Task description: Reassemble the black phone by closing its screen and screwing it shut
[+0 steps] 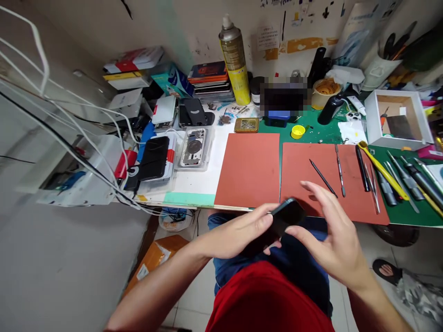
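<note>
A dark smartphone (284, 220) is gripped in my left hand (238, 233), tilted over my lap just off the table's front edge. My right hand (334, 235) is spread beside the phone, its thumb close to the screen; whether it touches cannot be made out. Beyond the hands lie two brown mats, the left mat (249, 168) bare and the right mat (297, 166) bearing tools. On the latter rest a thin black pen-like tool (323, 178), a metal spudger (340, 170), a black-handled tool (362, 168) and tweezers (374, 189).
To the left are a black phone (154, 157) on boxes and an opened phone housing (194, 146) in a clear tray. Behind stand a spray can (235, 60), a small tin (246, 125), a yellow cap (298, 132) and a white box (375, 115). White cables (119, 124) hang at left.
</note>
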A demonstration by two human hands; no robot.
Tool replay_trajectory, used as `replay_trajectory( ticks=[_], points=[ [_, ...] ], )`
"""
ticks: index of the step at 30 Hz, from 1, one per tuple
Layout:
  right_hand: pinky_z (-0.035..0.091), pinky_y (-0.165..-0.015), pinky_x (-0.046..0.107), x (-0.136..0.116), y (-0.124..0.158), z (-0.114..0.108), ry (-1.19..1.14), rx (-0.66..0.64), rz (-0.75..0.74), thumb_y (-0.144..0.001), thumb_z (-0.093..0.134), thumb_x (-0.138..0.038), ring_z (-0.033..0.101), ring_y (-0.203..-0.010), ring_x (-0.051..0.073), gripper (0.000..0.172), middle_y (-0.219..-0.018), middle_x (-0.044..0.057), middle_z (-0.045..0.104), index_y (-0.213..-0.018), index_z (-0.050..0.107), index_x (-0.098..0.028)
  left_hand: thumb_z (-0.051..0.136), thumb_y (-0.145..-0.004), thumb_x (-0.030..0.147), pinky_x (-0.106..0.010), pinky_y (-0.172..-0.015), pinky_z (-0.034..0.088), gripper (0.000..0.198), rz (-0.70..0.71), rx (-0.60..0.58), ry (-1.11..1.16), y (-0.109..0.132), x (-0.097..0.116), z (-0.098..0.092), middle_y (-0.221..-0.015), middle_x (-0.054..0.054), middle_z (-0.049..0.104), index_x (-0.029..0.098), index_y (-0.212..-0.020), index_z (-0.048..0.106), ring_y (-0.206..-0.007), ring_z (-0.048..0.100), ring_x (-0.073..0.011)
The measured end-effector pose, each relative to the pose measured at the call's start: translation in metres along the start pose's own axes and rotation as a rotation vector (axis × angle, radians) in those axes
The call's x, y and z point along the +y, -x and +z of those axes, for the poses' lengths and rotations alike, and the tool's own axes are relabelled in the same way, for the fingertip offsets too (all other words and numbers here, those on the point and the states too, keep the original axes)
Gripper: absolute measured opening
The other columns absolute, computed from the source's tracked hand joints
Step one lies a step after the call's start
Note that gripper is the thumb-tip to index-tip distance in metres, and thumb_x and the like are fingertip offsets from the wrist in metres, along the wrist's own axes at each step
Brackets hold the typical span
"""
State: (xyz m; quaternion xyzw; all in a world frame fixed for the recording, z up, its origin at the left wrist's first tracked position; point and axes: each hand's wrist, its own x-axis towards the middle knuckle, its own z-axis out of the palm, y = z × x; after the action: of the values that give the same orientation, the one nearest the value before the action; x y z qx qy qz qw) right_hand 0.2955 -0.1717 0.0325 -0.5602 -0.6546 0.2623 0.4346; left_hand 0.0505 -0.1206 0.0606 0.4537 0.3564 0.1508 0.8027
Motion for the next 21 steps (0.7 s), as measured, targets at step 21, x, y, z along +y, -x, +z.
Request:
replay_trajectory(
  ticks=[21],
  points=[
    [0.067,-0.095,0.04,0.032,-0.034,0.022,0.134,0.078,-0.186,-0.103,0.078,-0.021,0.083,-0.107,0.027,0.024,-0.117,0.007,0.086,-0.127,0.082,-0.026,0.074,-0.109,0.046,-0.037,-0.096,0.052,0.023,0.619,0.694,-0.18,-0.062,-0.042,-0.026,-0.107,-0.007,0.074,0.023,-0.109,0.072,-0.104,0.068,-0.0248]
  ],
)
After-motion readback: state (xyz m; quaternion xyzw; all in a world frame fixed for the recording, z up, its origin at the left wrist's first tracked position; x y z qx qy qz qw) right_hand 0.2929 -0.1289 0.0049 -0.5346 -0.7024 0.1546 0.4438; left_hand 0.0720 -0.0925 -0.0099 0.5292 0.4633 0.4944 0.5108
